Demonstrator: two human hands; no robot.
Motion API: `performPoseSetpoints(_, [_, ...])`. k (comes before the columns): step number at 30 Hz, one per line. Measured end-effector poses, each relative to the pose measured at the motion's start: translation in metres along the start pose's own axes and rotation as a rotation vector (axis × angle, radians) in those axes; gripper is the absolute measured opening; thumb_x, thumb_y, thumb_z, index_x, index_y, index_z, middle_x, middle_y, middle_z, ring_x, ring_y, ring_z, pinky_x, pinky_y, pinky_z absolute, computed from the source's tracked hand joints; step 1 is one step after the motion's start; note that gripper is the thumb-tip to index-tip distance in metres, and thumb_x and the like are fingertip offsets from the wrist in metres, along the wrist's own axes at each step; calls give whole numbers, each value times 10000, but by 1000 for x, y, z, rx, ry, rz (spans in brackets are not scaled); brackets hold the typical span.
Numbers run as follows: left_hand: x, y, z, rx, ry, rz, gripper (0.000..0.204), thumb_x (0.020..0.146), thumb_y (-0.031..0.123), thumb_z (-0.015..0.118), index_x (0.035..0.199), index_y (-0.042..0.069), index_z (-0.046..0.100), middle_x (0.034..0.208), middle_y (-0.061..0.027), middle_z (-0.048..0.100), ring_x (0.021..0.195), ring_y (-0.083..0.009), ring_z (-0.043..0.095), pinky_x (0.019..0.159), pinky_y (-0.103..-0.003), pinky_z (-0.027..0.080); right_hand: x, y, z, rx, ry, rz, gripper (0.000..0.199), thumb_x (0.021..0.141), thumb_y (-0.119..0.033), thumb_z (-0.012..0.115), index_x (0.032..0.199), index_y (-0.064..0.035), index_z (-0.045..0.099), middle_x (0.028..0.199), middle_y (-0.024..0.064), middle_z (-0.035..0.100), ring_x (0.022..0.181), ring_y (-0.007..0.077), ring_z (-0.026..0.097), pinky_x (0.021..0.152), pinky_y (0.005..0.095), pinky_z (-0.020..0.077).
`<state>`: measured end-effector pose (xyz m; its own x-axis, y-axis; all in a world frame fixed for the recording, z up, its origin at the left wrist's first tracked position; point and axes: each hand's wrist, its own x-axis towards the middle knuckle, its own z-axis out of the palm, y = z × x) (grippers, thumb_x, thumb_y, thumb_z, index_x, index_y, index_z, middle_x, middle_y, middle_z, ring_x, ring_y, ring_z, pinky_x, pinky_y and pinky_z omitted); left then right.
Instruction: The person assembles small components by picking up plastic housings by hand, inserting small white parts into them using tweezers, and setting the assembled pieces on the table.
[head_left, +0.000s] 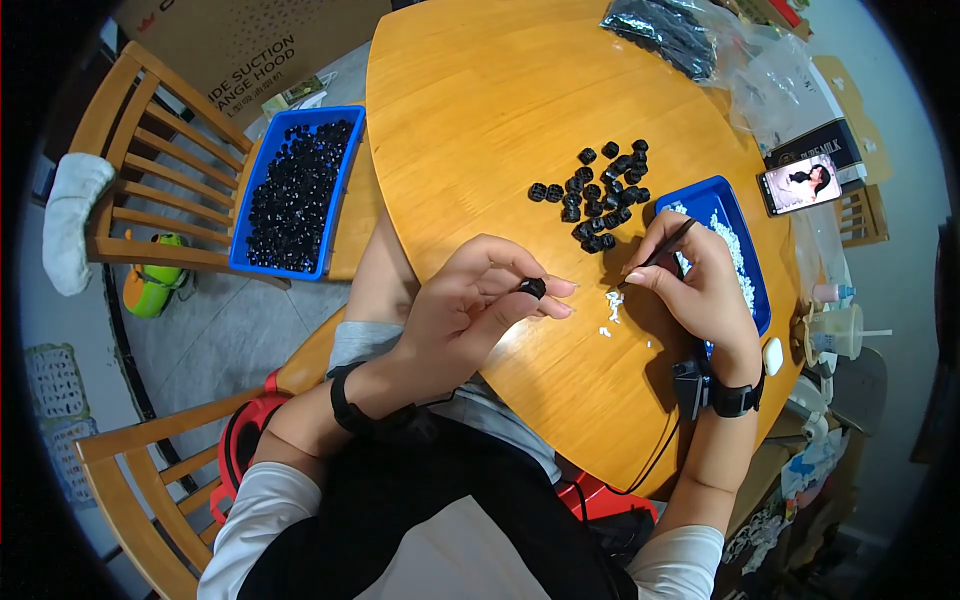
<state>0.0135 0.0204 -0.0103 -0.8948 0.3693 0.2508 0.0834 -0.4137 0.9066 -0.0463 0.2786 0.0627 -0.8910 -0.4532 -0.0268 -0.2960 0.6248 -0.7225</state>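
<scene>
Between the thumb and fingers of my left hand is a small black plastic part, held over the near edge of the table. My right hand grips a slim black tweezers-like tool like a pen, its tip pointing down at the tabletop. Close to that tip lies a little group of tiny white pieces, with a few strays around it. Beyond both hands, a loose cluster of similar black parts is spread on the wood. Under and beside my right hand stands a blue tray holding many white pieces.
A larger blue tray full of black parts rests on a chair at the left. On the round wooden table are a plastic bag of black items, a lit phone and a cable. A plastic cup stands at the right.
</scene>
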Motion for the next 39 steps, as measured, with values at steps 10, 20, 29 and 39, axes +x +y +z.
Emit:
performPoseSetpoints(10, [1,1,-1,106,-10,5,219,966,-75,550,1178,-31,574,1170,-166,623,1105,-223,648,957,-352,521,-1,-2,-1,34,-11,-28,187,810,8,759,878,-24,588,801,32,661,752,105,629,647,227,448])
performPoseSetpoints(20, [-1,7,-2,208,24,-22,228,913,-112,610,1128,-43,640,1117,-107,598,1036,-160,624,887,-271,532,0,-2,0,19,-32,-61,169,821,22,747,862,-17,588,811,47,655,780,125,650,657,239,477])
performPoseSetpoints(29, [0,3,7,161,52,-63,232,921,-125,603,1144,-69,575,1135,-156,631,1061,-195,666,945,-313,562,-7,-14,8,250,142,-118,166,822,11,754,818,-26,591,776,17,639,686,91,580,614,234,427])
performPoseSetpoints(39, [2,-4,7,199,45,-19,239,874,-103,670,1093,-41,601,1142,-158,633,1060,-222,651,946,-325,529,-13,-36,25,524,237,-176,202,830,9,766,887,-35,577,814,29,617,796,102,648,718,224,460])
